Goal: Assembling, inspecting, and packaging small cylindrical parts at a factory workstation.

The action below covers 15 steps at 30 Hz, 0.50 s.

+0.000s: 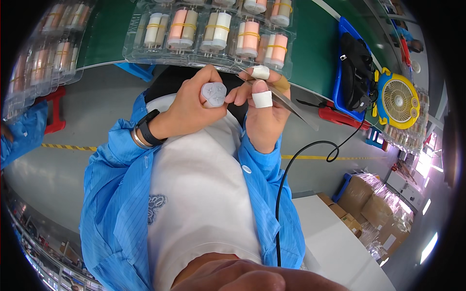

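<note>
My left hand point(196, 104) is closed around a small bundle whose pale grey, three-lobed plastic end cap point(213, 94) faces up. The rest of that bundle is hidden by the fingers. My right hand point(267, 109), with white tape on its thumb and index finger, pinches a thin, pointed metal tool point(294, 107), flat like a blade or tweezers. The tool's broad end sticks out to the right, and the right fingertips come close to the cap. Just beyond both hands, a clear plastic tray point(131, 51) holds several pink, white and grey cylinder bundles point(181, 29) with yellow rubber bands.
Stacked clear trays point(36, 85) stand at far left on the green table point(104, 36). At right are a blue tray point(345, 29) with a black bag point(357, 68), a yellow-blue fan point(398, 99) and a red stool point(340, 116). A black cable point(284, 179) hangs beside my right arm.
</note>
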Each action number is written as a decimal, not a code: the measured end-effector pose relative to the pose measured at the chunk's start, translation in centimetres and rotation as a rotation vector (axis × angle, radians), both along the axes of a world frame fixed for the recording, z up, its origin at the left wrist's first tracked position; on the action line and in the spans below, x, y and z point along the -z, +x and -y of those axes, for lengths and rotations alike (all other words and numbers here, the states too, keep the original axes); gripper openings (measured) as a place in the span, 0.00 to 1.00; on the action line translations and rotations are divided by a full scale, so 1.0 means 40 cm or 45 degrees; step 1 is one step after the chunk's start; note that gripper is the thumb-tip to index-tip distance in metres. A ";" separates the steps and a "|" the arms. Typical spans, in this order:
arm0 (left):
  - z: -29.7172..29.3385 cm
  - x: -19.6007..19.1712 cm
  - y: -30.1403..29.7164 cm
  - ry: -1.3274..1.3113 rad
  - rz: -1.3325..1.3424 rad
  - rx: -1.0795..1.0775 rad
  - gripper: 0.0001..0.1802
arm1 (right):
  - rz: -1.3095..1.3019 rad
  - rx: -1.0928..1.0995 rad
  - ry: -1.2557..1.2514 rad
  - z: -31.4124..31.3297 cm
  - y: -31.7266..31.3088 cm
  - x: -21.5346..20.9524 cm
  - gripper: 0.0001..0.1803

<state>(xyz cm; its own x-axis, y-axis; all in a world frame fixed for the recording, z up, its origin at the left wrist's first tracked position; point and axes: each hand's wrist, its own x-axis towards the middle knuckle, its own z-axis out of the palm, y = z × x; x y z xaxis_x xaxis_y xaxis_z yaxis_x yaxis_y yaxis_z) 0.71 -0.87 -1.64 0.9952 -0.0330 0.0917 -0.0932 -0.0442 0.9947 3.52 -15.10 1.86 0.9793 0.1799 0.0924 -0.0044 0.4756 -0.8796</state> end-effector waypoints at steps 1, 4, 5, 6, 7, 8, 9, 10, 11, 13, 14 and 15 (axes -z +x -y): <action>0.001 0.001 0.000 0.001 0.013 -0.027 0.17 | 0.049 0.008 -0.011 -0.001 0.001 -0.001 0.14; 0.003 0.001 0.000 -0.033 -0.005 -0.062 0.17 | 0.122 -0.061 -0.089 0.009 0.008 0.003 0.15; 0.005 -0.001 0.002 -0.033 -0.005 -0.061 0.17 | 0.122 -0.060 -0.089 0.008 0.008 0.003 0.15; 0.008 -0.004 0.003 -0.035 0.010 -0.086 0.17 | 0.096 -0.043 -0.086 0.006 0.007 0.004 0.15; 0.009 -0.006 0.004 -0.037 0.024 -0.110 0.16 | 0.070 -0.025 -0.082 0.004 0.007 0.005 0.15; 0.007 -0.007 0.004 -0.036 0.024 -0.109 0.16 | 0.069 -0.024 -0.082 0.000 0.006 0.004 0.15; 0.004 -0.007 0.003 -0.018 -0.015 -0.079 0.16 | 0.063 0.012 -0.088 -0.005 0.005 0.001 0.15; 0.000 -0.006 0.001 0.000 -0.055 -0.051 0.16 | 0.058 0.046 -0.095 -0.009 0.004 0.000 0.15; -0.002 -0.003 0.000 0.001 -0.056 -0.052 0.16 | 0.057 0.045 -0.094 -0.010 0.006 0.003 0.15; -0.005 0.004 -0.002 0.038 -0.078 0.057 0.16 | 0.132 0.140 -0.245 -0.012 0.012 0.013 0.16; -0.004 0.006 -0.002 0.038 -0.079 0.057 0.16 | 0.131 0.139 -0.245 -0.011 0.011 0.012 0.16; -0.003 0.007 -0.004 0.051 -0.076 0.063 0.17 | 0.075 0.125 -0.249 -0.007 0.010 0.011 0.16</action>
<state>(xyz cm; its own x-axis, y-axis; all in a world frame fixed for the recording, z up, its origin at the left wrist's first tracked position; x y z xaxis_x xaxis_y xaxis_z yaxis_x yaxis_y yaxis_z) 0.57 -0.75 -1.90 0.9959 -0.0850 0.0301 -0.0371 -0.0809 0.9960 3.94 -14.82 1.44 0.9870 0.1037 0.1227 0.0877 0.2917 -0.9525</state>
